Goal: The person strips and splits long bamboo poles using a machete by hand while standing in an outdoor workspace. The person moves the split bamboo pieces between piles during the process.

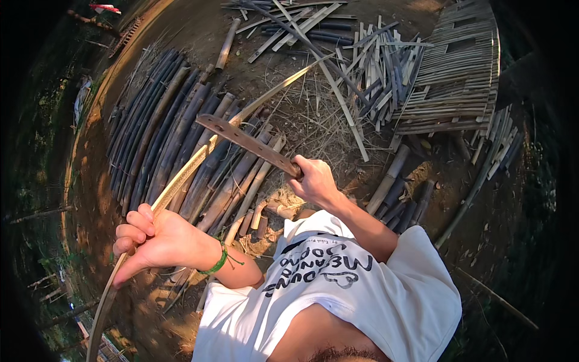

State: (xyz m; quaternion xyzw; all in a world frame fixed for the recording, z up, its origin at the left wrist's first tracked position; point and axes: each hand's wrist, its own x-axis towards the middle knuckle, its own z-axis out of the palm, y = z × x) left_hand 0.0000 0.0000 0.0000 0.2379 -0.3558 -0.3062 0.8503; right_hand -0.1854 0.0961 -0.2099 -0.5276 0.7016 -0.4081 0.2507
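Observation:
My left hand [169, 242] is closed round a long, pale bamboo strip [184, 175]. One end of the strip bends down past my wrist at the lower left; the other reaches away toward the upper middle. In my right hand [316, 181] is a flat, rusty brown metal blade [253, 145] with several holes along it, its grip hidden by my fingers. The blade lies across the strip and hides a short stretch of it. Whether its edge bites into the bamboo, I cannot tell.
A large pile of dark bamboo poles [154, 130] lies on the ground beneath the strip. Split bamboo pieces [386, 72] are heaped at the upper right, beside a slatted bamboo platform [446, 90]. Short bamboo lengths [392, 181] lie near my right arm. Shavings [319, 108] litter the dirt.

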